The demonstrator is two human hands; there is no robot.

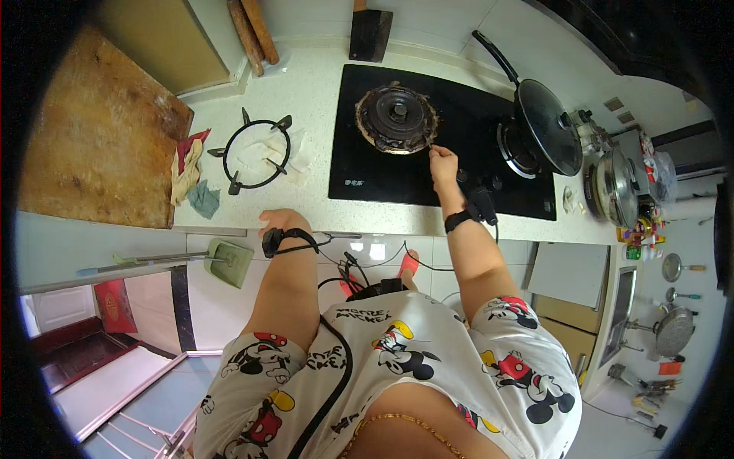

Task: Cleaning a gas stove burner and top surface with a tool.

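Note:
My right hand point(444, 165) has its fingers pinched at the lower right rim of the left gas burner point(399, 112), which is crusted with brown grime; whatever lies between the fingertips is too small to identify. My left hand point(285, 221) rests at the counter's front edge, its fingers partly hidden by the hand and wrist device. A black pan support point(225, 150) lies on the counter left of the black glass hob point(459, 132), over crumpled white tissue point(261, 154). Red, cream and green cloths point(203, 198) lie further left.
A wooden cutting board point(103, 132) stands at the left. A black lidded frying pan point(549, 126) sits on the right burner, with a lidded pot point(619, 186) beyond it. A cleaver point(371, 35) leans at the back wall near rolling pins point(252, 34). Cables hang before my waist.

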